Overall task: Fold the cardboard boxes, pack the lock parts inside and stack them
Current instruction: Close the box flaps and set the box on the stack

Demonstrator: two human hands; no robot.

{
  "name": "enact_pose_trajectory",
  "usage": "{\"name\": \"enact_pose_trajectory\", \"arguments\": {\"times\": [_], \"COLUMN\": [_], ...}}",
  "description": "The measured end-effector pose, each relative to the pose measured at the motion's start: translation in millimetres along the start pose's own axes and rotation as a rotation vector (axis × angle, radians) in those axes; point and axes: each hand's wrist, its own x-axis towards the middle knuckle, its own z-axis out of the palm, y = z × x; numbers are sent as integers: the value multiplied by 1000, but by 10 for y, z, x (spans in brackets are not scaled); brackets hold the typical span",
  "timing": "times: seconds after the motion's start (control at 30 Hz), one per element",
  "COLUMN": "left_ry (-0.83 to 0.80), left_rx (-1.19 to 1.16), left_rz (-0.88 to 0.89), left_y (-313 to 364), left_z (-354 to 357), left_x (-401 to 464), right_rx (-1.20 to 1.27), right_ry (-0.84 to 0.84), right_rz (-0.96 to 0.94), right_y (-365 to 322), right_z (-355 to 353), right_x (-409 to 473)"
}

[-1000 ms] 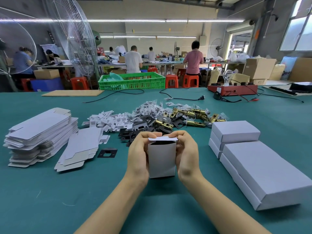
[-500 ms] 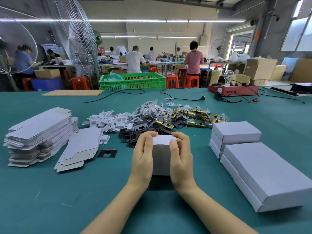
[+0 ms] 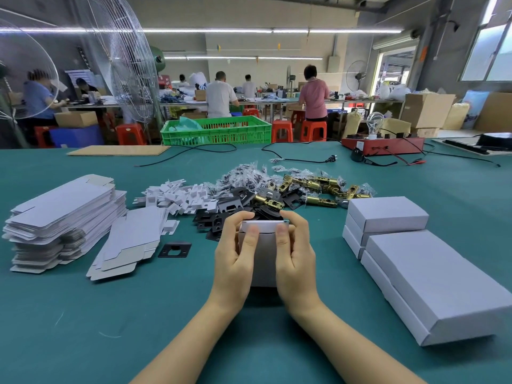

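Small white box (image 3: 263,261) stood upright mid-table, gripped by left hand (image 3: 235,261) and right hand (image 3: 295,259), thumbs pressing top flap (image 3: 264,227) shut; closed boxes (image 3: 388,214) stacked near right edge.

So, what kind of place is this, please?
Most likely a factory packing hall: flat carton blanks stacked on a long green table, a heap of brass latch bolts, and workers at benches behind.

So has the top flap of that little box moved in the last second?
Yes. The flap stood raised over the open box a second ago; it is now folded down, while the black plate beside it lies where it was.
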Motion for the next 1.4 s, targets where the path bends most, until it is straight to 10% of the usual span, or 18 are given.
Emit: {"name": "enact_pose_trajectory", "arguments": {"times": [1.4], "left_ry": [-94], "left_rx": [10], "left_rz": [69], "left_y": [-86], "left_z": [-38], "left_x": [49], "right_rx": [20], "right_ry": [-16], "right_rz": [-145], "right_y": [127], "right_z": [1], "right_x": [6]}}
